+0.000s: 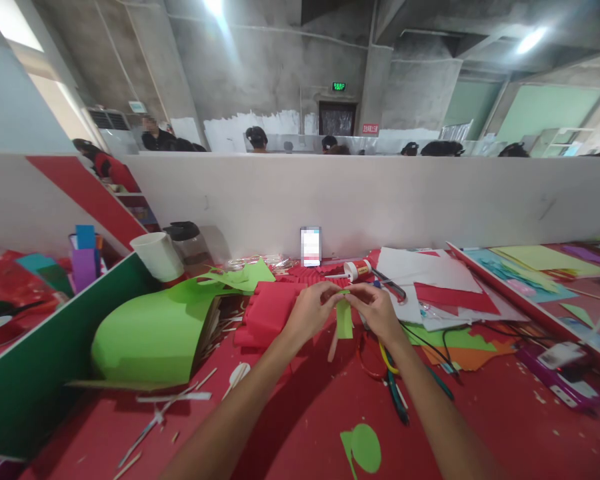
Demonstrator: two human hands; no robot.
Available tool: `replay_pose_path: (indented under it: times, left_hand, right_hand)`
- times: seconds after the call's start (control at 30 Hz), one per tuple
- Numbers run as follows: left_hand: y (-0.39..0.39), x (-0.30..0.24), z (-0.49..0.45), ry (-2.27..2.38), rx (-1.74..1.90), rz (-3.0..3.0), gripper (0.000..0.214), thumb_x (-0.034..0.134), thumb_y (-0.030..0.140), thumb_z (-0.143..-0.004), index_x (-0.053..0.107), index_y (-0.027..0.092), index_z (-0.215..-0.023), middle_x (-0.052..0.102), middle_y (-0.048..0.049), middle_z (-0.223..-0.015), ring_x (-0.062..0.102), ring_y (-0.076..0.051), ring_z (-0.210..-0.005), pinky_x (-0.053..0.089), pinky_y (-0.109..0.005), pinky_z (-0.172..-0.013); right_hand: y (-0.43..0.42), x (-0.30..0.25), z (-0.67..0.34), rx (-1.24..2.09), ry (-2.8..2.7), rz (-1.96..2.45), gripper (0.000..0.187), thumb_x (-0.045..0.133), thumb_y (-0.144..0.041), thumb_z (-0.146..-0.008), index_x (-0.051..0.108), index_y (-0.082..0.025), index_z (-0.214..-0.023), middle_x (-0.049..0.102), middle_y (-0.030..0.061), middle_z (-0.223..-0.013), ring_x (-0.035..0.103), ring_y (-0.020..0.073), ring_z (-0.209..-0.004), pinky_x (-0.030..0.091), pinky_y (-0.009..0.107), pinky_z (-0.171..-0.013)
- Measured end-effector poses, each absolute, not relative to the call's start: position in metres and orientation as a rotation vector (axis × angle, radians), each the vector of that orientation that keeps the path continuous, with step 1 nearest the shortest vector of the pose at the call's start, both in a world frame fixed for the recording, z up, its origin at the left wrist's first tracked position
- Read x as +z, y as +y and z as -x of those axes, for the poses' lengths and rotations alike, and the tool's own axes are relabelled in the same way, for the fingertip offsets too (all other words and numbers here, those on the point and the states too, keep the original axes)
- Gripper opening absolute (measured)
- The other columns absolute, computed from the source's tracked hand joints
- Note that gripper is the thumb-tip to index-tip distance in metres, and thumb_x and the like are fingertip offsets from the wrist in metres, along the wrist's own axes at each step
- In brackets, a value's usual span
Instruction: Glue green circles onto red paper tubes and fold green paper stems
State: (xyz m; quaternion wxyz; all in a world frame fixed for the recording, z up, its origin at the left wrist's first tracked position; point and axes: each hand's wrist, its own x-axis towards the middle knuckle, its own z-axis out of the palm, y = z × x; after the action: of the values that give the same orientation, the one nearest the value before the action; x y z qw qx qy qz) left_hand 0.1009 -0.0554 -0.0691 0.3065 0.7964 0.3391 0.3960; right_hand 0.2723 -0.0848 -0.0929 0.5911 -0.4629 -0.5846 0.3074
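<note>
Room: bare concrete hall with strip lights overhead, and a white partition [380, 200] runs across the middle of the frame with people's heads showing just over its top.
Table: red work surface [300, 413], littered with paper scraps and offcuts from edge to edge.
Left hand: left hand [313, 310] sits at centre frame with its fingertips pinched on the top of the green paper strip [344, 321].
Right hand: right hand [377, 313] is just right of it, pinching the same top edge, so both hands meet fingertip to fingertip.
Green strip: it hangs straight down from the two pinches, dead centre and above the table.
Left of the hands: a red folded paper stack [267, 312] lies right beside the left wrist, with a big curled green sheet [150, 337] further left and a tilted white cup [157, 257] above that.
Behind the hands: a phone [311, 245] is propped upright against the partition, with a glue tube [357, 270] lying just to its right.
Right side: white sheets [430, 273] lie spread out with red pieces on top.
Near edge: scissors [387, 370] lie under the right forearm, and a round green cut-out [365, 448] sits at bottom centre.
</note>
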Motion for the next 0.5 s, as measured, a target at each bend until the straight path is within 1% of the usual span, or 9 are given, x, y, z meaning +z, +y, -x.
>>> replay_pose_path:
  times: [0.17,0.5]
  left_hand:
    - [-0.0555,-0.0676,-0.1002,0.919,1.041,-2.105,0.019,0.055,0.030,-0.088,0.070,0.019,-0.095,0.072,-0.0037,-0.088,0.064,-0.017,-0.080,0.048,-0.025,-0.073]
    - [-0.0555,-0.0668,-0.1000,0.920,1.048,-2.092,0.018,0.057,0.028,-0.086,0.071,0.018,-0.091,0.072,-0.0043,-0.085,0.063,-0.016,-0.077,0.048,-0.024,-0.070]
  right_hand:
    - [-0.0850,-0.0942,-0.2717,0.716,-1.362,1.059,0.023,0.073,-0.037,-0.075,0.073,-0.020,-0.090,0.074,0.0061,-0.093,0.068,0.0227,-0.086,0.054,0.034,-0.080]
    - [-0.0861,-0.0919,-0.2713,0.634,-1.375,1.113,0.025,0.072,-0.042,-0.074,0.074,-0.019,-0.085,0.075,0.0071,-0.088,0.069,0.0245,-0.082,0.054,0.036,-0.077]
